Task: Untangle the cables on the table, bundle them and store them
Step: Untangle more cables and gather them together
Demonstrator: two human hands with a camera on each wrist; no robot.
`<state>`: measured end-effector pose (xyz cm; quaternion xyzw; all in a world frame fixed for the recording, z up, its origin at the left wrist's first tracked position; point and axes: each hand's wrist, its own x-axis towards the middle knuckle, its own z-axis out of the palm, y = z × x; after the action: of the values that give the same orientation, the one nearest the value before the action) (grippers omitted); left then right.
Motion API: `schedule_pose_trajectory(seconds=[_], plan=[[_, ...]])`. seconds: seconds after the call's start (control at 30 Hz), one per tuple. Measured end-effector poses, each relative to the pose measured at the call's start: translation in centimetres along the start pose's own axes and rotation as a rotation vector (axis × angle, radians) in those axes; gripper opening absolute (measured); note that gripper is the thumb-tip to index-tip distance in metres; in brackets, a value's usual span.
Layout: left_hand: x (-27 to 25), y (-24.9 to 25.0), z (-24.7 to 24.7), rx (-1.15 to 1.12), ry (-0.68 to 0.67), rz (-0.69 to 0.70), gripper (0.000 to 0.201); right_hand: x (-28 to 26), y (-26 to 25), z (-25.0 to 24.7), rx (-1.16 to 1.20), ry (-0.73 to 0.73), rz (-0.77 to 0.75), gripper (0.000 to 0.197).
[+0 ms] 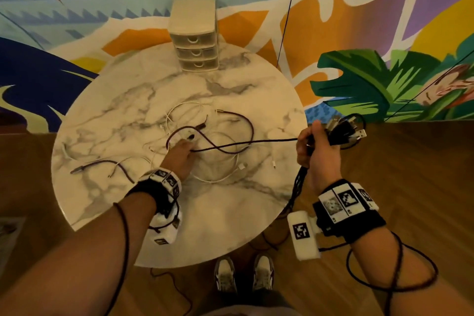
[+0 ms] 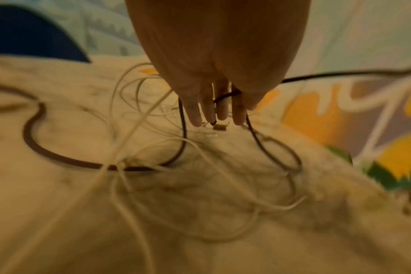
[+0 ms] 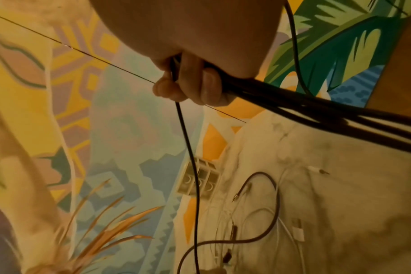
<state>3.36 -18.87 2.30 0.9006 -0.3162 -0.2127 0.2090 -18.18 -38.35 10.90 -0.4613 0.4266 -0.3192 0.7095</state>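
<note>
A tangle of white cables [image 1: 220, 177] and purple cables [image 1: 247, 123] lies mid-table on the round marble table [image 1: 218, 226]. My left hand [image 1: 180, 151] reaches down into the tangle. In the left wrist view its fingers [image 2: 200, 111] point down at the pile, and a dark cable [image 2: 340, 75] is caught between them and the thumb. That dark cable [image 1: 256, 141] runs taut to my right hand [image 1: 311, 145], held above the table's right edge. The right hand grips a bundle of black cables [image 1: 343, 131] whose USB plugs stick out past the thumb. The bundle [image 3: 293, 103] trails down behind the fist [image 3: 190, 83].
A small white three-drawer unit [image 1: 195, 38] stands at the table's far edge, drawers closed. One more purple cable [image 1: 107, 161] lies apart at the left. A thin black line hangs over the back right. My shoes [image 1: 243, 274] are at the near edge, on wooden floor.
</note>
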Motion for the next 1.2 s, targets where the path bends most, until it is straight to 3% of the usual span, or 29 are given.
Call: schedule_pose_trajectory(seconds=[0.07,0.13,0.17,0.3,0.4,0.47,0.63,0.77,0.83,0.87,0.93,1.07,1.1,1.2], plan=[[-0.2,0.1,0.4,-0.032,0.074,0.014,0.027,0.3,-0.2,-0.5,-0.005,0.010,-0.014,0.044],[0.0,1.1,0.0,-0.158,0.323,-0.035,0.024,0.5,-0.1,-0.9,-0.007,0.016,-0.019,0.044],[0.1,1.3,-0.1,-0.203,0.386,-0.064,0.022,0.6,-0.1,-1.0,-0.010,0.013,-0.023,0.044],[-0.1,0.1,0.6,-0.132,0.170,-0.088,0.024,0.7,0.2,-0.9,-0.026,0.021,-0.027,0.045],[-0.2,-0.1,-0.6,-0.059,0.390,-0.067,0.030,1.0,-0.1,-1.4,0.000,0.056,-0.026,0.046],[-0.6,0.6,-1.7,-0.112,0.392,-0.091,0.029,1.2,-0.4,-1.9,0.021,0.092,-0.025,0.048],[-3.4,4.4,-1.1,-0.325,-0.406,-0.221,0.033,1.7,-1.2,-2.6,0.045,0.100,-0.029,0.053],[-7.4,7.4,3.5,0.048,-1.103,-0.198,0.029,1.4,-2.3,-4.2,0.014,0.089,-0.050,0.050],[-9.7,8.8,5.8,0.288,-1.319,-0.061,0.034,1.2,-2.8,-5.2,-0.027,0.070,-0.041,0.049],[-10.3,9.5,6.4,0.433,-1.323,0.047,0.041,1.2,-2.9,-5.7,-0.053,0.054,-0.034,0.050],[-10.4,12.0,6.5,0.536,-1.133,0.251,0.048,0.9,-3.0,-6.8,-0.104,0.022,-0.024,0.052],[-7.6,19.5,5.3,-0.041,-0.486,0.368,0.049,-0.4,-3.2,-8.4,-0.163,-0.017,-0.025,0.059],[-7.1,21.6,5.4,-0.144,-0.434,0.415,0.045,-0.7,-3.4,-8.8,-0.182,-0.014,-0.028,0.059],[-6.2,26.0,6.6,-0.219,-0.464,0.463,0.025,-1.1,-4.0,-10.0,-0.213,-0.046,-0.049,0.051]])
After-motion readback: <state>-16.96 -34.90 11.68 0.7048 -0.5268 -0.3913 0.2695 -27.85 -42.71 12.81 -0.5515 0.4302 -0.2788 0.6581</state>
